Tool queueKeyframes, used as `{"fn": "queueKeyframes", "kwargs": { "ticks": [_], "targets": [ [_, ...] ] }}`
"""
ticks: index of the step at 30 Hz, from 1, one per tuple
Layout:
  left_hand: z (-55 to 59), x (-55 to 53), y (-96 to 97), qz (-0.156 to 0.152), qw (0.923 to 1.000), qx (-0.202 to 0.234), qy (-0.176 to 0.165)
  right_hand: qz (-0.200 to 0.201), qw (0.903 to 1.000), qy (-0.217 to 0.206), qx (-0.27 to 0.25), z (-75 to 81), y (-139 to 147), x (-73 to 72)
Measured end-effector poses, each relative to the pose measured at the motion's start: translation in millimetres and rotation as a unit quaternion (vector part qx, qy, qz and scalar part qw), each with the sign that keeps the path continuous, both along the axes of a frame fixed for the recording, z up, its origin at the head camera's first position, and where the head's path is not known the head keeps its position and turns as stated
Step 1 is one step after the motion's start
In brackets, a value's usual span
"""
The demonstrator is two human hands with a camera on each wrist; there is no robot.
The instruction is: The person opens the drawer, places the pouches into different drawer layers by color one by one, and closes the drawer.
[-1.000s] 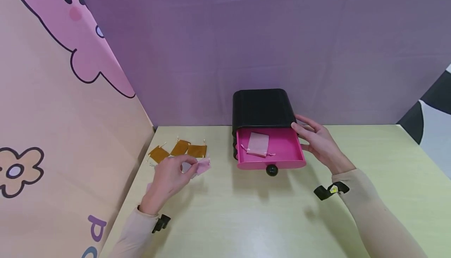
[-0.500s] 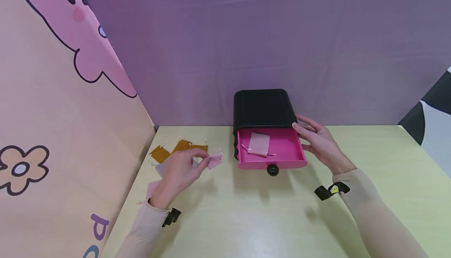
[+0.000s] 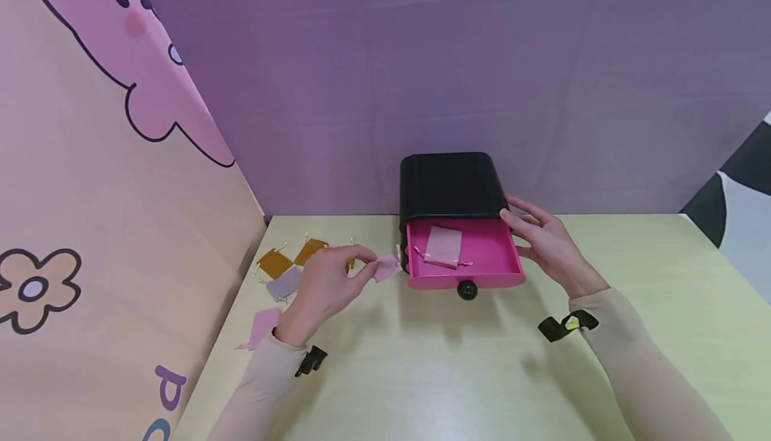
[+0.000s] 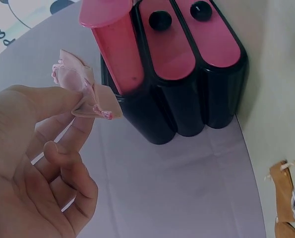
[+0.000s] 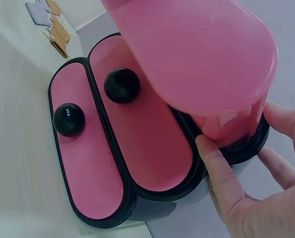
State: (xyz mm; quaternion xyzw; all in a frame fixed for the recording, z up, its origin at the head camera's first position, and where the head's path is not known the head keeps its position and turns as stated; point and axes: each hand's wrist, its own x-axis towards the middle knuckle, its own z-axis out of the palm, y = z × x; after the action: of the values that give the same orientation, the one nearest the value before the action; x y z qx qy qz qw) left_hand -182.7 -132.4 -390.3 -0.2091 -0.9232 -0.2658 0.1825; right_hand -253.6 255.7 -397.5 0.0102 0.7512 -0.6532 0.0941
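Observation:
My left hand [image 3: 328, 287] pinches a small pink drawstring pouch [image 3: 387, 268] between thumb and fingertips, just left of the open drawer. In the left wrist view the pouch [image 4: 73, 79] looks folded, its cord hanging by the drawer. A black cabinet [image 3: 452, 185] with three pink drawers stands at the back of the table. Its top drawer [image 3: 490, 247] is pulled out, and a pale pink pouch [image 3: 442, 245] lies inside. My right hand [image 3: 551, 247] grips the cabinet's upper right side, the thumb at its front edge. In the right wrist view the two lower drawers are closed.
Left of the cabinet lie brown pouches [image 3: 275, 263], one partly hidden behind my left hand, and a grey-lilac pouch [image 3: 284, 284]. Another pink pouch [image 3: 263, 326] rests near the table's left edge. A purple backdrop [image 3: 361, 93] rises behind, a printed panel [image 3: 150, 227] at left.
My left hand has carried the pink pouch rightward from the other pouches to the drawer's left side. The grey-lilac and other pink pouches have come into fuller view. My right hand stays on the cabinet.

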Motion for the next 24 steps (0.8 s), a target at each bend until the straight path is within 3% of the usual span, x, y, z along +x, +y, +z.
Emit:
{"fn": "queueKeyframes", "kwargs": {
  "ticks": [12, 24],
  "targets": [
    [5.0, -8.5, 19.7, -0.006, 0.9997, 0.016, -0.016, -0.003, 1.0, -0.004, 0.002, -0.1, 0, -1.0],
    [6.7, -19.1, 40.7, -0.032, 0.9987, 0.04, -0.005, -0.008, 0.9999, -0.007, -0.005, -0.2, 0, -1.4]
  ]
}}
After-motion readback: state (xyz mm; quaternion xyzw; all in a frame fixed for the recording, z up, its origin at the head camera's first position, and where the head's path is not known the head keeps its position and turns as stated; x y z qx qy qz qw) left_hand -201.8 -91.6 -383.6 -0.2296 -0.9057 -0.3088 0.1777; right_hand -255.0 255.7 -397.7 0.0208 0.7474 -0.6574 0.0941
